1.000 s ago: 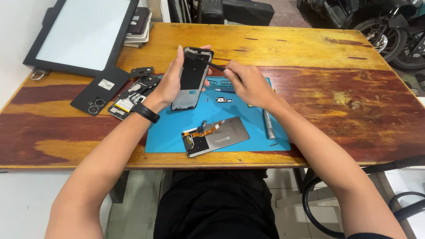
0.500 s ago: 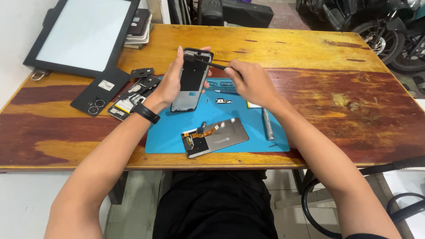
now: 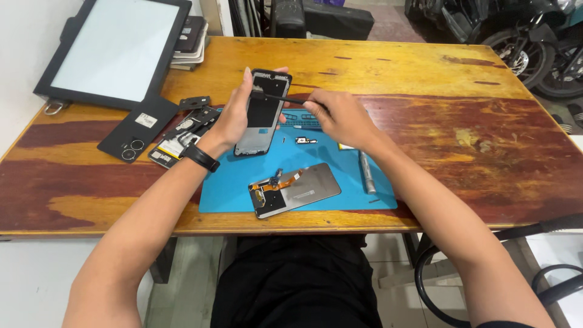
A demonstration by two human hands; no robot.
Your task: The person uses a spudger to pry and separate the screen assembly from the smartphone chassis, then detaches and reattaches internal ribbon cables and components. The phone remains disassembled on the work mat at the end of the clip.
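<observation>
Worn wooden table (image 3: 425, 79) carries a blue mat (image 3: 316, 158), a loose screen (image 3: 297, 191) and a tablet (image 3: 115, 45), with motorbike wheels behind. Above the mat, left hand (image 3: 234, 115) grips a phone frame (image 3: 263, 112) upright, fingers wrapped round its edges; right hand (image 3: 337, 115) pinches a thin tool (image 3: 280, 96) against its top.
</observation>
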